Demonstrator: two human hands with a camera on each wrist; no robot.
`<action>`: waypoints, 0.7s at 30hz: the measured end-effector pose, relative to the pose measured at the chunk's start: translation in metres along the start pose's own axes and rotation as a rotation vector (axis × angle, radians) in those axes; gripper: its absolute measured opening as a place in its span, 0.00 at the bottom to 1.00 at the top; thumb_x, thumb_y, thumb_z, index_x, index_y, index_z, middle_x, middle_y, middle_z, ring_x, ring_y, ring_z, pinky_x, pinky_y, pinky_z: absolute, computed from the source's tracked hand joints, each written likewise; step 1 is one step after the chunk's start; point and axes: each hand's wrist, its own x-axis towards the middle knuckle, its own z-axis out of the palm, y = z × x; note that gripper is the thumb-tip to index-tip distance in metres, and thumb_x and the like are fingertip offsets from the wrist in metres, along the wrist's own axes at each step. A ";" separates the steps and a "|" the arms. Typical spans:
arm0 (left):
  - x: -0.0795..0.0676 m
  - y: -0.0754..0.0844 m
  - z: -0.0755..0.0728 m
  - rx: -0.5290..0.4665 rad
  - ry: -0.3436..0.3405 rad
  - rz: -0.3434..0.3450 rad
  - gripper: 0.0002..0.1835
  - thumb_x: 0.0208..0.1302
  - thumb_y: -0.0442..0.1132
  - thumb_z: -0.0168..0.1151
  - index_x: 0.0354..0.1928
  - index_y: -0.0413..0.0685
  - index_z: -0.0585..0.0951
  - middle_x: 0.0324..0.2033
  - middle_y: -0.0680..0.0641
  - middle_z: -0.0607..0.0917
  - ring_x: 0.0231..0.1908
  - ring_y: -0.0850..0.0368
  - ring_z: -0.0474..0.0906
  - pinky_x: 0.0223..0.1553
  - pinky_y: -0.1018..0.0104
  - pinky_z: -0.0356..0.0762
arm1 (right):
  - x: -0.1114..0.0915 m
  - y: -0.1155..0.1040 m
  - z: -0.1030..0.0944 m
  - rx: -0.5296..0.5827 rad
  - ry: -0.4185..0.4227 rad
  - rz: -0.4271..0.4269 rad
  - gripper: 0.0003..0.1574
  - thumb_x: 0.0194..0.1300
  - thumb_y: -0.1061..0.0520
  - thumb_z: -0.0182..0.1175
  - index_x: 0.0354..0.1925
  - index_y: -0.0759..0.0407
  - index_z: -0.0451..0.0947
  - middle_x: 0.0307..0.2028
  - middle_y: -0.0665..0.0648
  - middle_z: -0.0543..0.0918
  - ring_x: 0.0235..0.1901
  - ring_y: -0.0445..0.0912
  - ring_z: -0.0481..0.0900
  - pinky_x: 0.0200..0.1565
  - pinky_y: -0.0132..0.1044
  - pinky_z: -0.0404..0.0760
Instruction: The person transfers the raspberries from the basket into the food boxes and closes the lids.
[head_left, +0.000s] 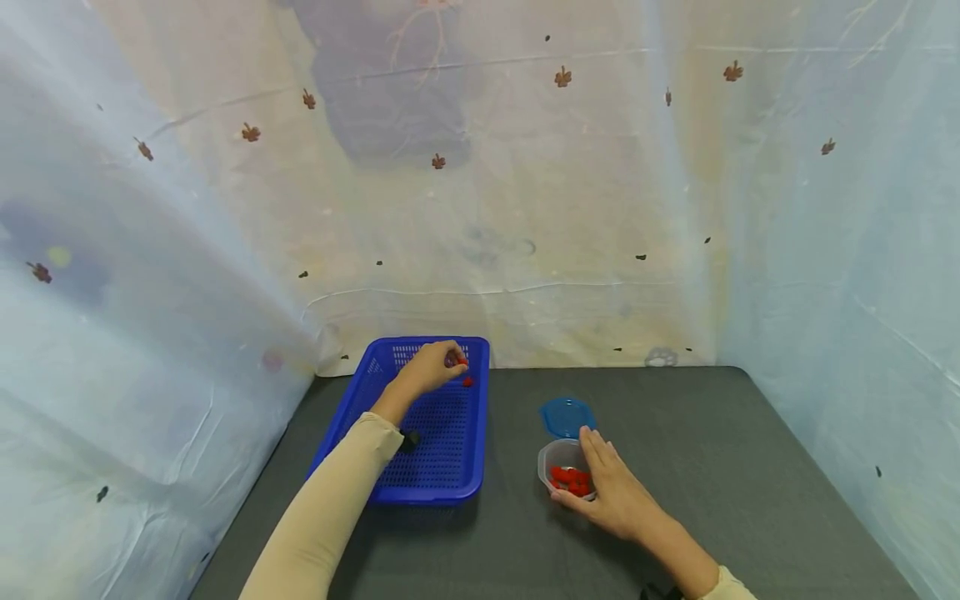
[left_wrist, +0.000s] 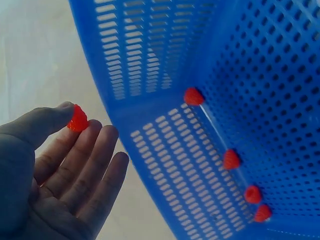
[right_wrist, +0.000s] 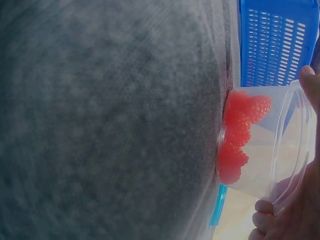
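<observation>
My left hand is over the far part of the blue perforated basket, pinching a red raspberry between thumb and fingertips, the other fingers loosely extended. Several raspberries lie along the bottom edge inside the basket. To the right, my right hand holds a clear plastic tub by its rim, thumb on one side and fingers on the other. Inside the tub, several raspberries are heaped on the bottom. The hand covers part of the tub's right side in the head view.
Just behind the tub lies a blue lid on the dark grey table. A pale printed sheet hangs behind the table and along both sides. The basket's raised walls surround the space below the left hand.
</observation>
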 end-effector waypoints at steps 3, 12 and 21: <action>-0.002 0.008 0.001 -0.005 0.003 0.022 0.07 0.77 0.40 0.68 0.50 0.46 0.85 0.43 0.48 0.88 0.43 0.52 0.84 0.48 0.53 0.84 | 0.000 0.001 0.001 -0.008 0.006 -0.003 0.79 0.64 0.14 0.59 0.86 0.66 0.45 0.85 0.67 0.51 0.83 0.64 0.50 0.80 0.64 0.51; -0.006 0.034 0.009 -0.019 -0.008 0.071 0.08 0.77 0.41 0.68 0.52 0.50 0.85 0.43 0.51 0.88 0.41 0.56 0.84 0.45 0.56 0.85 | -0.001 0.002 0.000 -0.009 0.013 -0.003 0.78 0.65 0.17 0.61 0.85 0.66 0.45 0.84 0.68 0.51 0.83 0.65 0.51 0.80 0.63 0.52; -0.011 0.058 0.018 -0.030 -0.064 0.136 0.08 0.78 0.43 0.67 0.53 0.51 0.84 0.46 0.50 0.89 0.49 0.53 0.86 0.51 0.56 0.85 | 0.000 0.001 0.001 -0.012 0.037 -0.020 0.77 0.65 0.17 0.62 0.85 0.67 0.47 0.84 0.69 0.53 0.82 0.66 0.53 0.79 0.64 0.53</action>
